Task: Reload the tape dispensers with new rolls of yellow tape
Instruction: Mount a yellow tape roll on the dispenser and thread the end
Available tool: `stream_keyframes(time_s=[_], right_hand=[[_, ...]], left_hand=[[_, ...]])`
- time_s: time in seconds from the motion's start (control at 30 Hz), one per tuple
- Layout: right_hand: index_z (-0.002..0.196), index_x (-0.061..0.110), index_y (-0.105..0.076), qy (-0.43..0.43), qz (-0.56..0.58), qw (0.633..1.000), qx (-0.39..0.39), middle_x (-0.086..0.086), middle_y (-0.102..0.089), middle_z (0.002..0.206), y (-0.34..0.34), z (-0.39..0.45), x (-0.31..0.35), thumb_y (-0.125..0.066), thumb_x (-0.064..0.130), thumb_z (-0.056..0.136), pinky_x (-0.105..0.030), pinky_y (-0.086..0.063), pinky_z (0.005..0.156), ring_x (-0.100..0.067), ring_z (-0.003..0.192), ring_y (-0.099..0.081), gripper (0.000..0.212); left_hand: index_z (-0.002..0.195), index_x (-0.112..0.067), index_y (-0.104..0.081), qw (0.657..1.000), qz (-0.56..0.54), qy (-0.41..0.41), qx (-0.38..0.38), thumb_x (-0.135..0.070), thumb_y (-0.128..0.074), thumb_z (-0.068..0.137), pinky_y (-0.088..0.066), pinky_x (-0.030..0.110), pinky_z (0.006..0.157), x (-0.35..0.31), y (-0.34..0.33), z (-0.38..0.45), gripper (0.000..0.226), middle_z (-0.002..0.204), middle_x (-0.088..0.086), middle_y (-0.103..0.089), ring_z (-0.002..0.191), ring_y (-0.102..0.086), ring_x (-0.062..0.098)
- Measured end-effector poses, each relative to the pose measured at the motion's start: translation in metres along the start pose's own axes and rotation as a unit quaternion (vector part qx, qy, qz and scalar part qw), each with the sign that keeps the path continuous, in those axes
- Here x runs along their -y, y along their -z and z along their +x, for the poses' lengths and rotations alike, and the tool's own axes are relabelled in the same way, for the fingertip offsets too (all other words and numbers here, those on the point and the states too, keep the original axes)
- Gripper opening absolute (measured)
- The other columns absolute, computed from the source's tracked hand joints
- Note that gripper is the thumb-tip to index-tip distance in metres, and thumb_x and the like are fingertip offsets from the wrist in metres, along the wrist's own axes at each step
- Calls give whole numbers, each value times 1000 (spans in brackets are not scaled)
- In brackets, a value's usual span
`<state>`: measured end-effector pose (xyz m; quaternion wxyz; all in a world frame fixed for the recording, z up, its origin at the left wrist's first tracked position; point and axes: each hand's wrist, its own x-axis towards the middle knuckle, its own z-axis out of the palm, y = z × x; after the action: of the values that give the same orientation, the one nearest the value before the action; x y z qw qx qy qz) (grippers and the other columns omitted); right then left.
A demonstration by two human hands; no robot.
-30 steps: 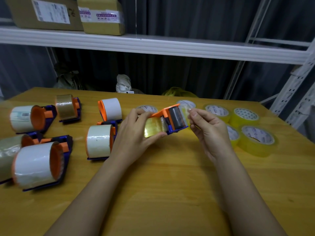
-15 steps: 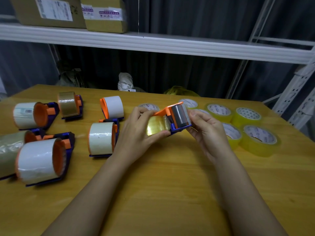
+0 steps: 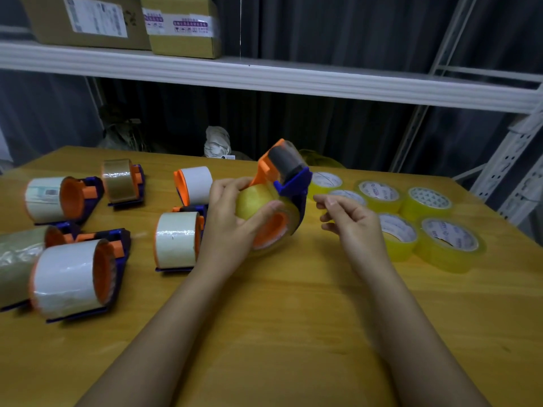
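Left hand (image 3: pixel 232 214) grips the yellow roll (image 3: pixel 258 201) in the raised dispenser (image 3: pixel 282 183); right hand (image 3: pixel 349 218), fingers loosely curled, seemingly empty; any tape strand indiscernible.

Two bare forearms and hands, seen from above.

Left hand (image 3: pixel 232 212) and right hand (image 3: pixel 351 223) both uncovered: no gloves, rings, watch or bracelet visible. Forearms bare from the wrists down to the lower frame edge, with no sleeve or cuff in sight. Fingernails short and unpainted where visible. Slightly blurred around the fingertips of both hands.
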<state>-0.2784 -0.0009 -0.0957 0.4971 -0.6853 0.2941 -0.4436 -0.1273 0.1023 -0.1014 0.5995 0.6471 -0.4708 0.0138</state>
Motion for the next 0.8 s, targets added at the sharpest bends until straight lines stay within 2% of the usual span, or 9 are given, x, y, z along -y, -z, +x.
stream_keyframes(time_s=[0.07, 0.13, 0.2, 0.27, 0.37, 0.47, 0.6, 0.7, 0.8], right_hand=[[118, 24, -63, 36, 10, 999, 19, 8, -66, 111, -1, -2, 0, -48, 30, 99, -23, -53, 81, -1, 96, -62, 24], [130, 31, -53, 59, 1, 995, 75, 9, -59, 129, -6, -4, -1, -48, 44, 95, -19, -49, 92, 2, 115, -55, 37], [140, 29, -45, 64, -15, 989, 135, 11, -51, 139, -12, -7, -1, -52, 48, 92, -14, -43, 97, 6, 125, -46, 52], [147, 29, -35, 59, -42, 981, 178, 14, -43, 146, -17, -8, -3, -60, 51, 86, -16, -39, 104, 5, 132, -39, 69], [152, 40, -14, 16, -87, 976, 199, 20, -29, 152, -20, -11, -6, -74, 61, 67, -30, -35, 112, 2, 138, -30, 106], [150, 43, 10, -4, -146, 972, 186, 18, -5, 159, -26, -16, -4, -84, 64, 47, -30, -23, 116, -1, 144, -10, 141], [143, 41, 30, 6, -252, 954, 160, 22, 21, 154, -32, -18, -1, -81, 64, 40, -24, -7, 108, 7, 135, 14, 153], [142, 39, 33, 13, -289, 946, 143, 23, 22, 152, -30, -17, -2, -85, 59, 50, -24, -6, 107, 3, 140, 12, 151], [145, 38, 29, 31, -288, 946, 146, 23, 16, 153, -30, -20, -3, -85, 57, 54, -21, -11, 107, 8, 134, 7, 147]], left_hand=[[115, -28, -49, 998, -24, 53, -1, -56, -59, 69, -32, -4, 74, -5, 1, 0, 55, 114, -7, -42, 101, -43, -7], [118, -29, -49, 994, -40, 98, 2, -60, -55, 66, -35, 0, 73, -7, 1, 2, 60, 116, -9, -43, 107, -43, 1], [121, -30, -48, 989, -56, 136, 10, -64, -52, 65, -36, 6, 74, -7, 0, 4, 66, 123, -8, -45, 113, -44, 6], [122, -31, -47, 984, -76, 163, 17, -67, -51, 63, -38, 12, 76, -5, -1, 5, 69, 129, -4, -47, 116, -46, 10], [121, -33, -47, 976, -96, 194, 31, -69, -53, 64, -46, 30, 91, -3, -2, 6, 68, 132, -1, -48, 119, -49, 16], [129, -28, -46, 965, -128, 224, 50, -67, -53, 66, -39, 40, 106, -4, -1, 4, 74, 138, -1, -46, 127, -44, 17], [138, -23, -41, 947, -193, 241, 87, -55, -55, 80, -33, 28, 104, -8, -5, 1, 67, 144, -6, -40, 132, -38, 12], [139, -22, -39, 940, -214, 241, 108, -58, -56, 72, -33, 26, 102, -11, -8, 0, 78, 143, -9, -38, 132, -36, 10], [139, -19, -42, 939, -210, 246, 121, -52, -60, 77, -36, 25, 100, -10, -8, 0, 72, 136, -10, -46, 127, -43, 9]])
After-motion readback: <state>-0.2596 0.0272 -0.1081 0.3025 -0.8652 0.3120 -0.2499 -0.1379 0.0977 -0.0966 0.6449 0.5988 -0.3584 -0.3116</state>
